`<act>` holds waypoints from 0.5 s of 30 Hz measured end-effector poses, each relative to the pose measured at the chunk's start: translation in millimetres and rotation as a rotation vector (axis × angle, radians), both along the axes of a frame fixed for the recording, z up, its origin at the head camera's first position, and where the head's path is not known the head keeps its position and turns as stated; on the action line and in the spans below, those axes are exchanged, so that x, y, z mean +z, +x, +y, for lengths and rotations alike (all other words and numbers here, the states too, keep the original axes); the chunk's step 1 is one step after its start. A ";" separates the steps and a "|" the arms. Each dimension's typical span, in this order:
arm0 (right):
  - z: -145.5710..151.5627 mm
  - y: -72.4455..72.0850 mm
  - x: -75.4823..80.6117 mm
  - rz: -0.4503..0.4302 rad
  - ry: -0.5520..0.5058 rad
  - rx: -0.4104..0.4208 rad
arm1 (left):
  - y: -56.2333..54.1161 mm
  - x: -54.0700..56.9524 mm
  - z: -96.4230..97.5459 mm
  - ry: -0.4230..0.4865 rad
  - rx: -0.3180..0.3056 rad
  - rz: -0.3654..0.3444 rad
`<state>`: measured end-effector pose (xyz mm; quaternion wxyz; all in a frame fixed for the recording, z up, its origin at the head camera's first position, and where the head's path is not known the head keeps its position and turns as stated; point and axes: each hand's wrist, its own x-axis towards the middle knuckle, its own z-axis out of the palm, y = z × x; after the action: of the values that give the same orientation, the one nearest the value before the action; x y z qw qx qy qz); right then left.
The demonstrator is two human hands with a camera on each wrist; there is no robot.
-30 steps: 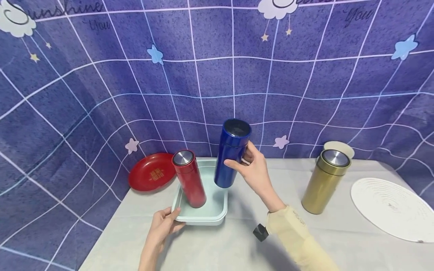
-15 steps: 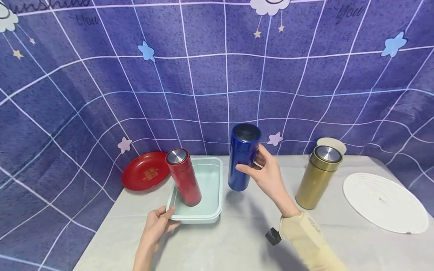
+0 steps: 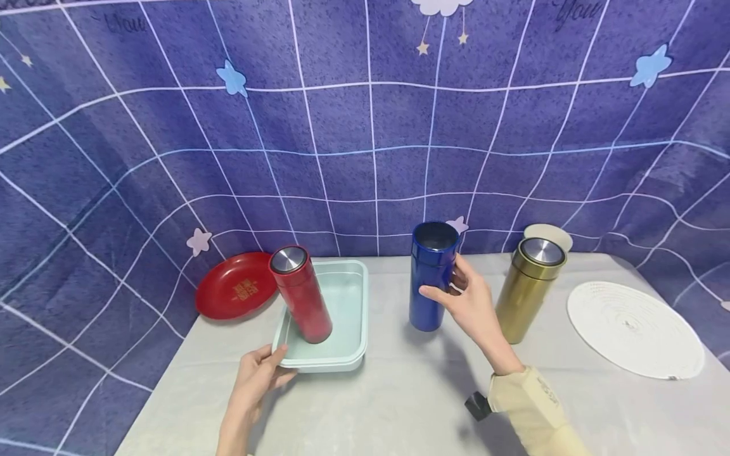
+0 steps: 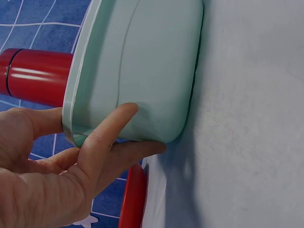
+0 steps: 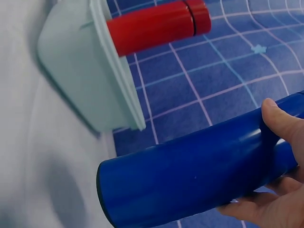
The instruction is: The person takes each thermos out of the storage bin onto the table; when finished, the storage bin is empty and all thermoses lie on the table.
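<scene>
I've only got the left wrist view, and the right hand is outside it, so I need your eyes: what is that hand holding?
Observer: The right hand holds a glossy, dark blue cylindrical bottle.
Operator: Is that bottle resting on the pale, cloth-covered table?
Observer: No. In the right wrist view, its base is clear of the cloth.
Operator: And what stands next to it, further to the person's right?
Observer: A metallic-gold cylindrical bottle with a silver-coloured lid top.
</scene>
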<state>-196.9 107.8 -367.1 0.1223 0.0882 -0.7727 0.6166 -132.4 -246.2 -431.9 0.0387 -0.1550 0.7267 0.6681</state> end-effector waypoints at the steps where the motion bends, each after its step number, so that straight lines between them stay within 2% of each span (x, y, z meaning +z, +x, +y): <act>1: 2.3 0.0 -1.8 -0.003 0.001 -0.004 | 0.0 -0.1 -0.4 0.001 0.000 -0.001; 15: 27.1 5.3 -25.8 -0.042 0.042 -0.099 | -1.9 0.7 0.8 0.005 -0.022 -0.009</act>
<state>-191.6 134.8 -393.0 0.1344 0.0396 -0.7913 0.5951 -134.3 -245.5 -431.2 0.0499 -0.1500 0.7267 0.6685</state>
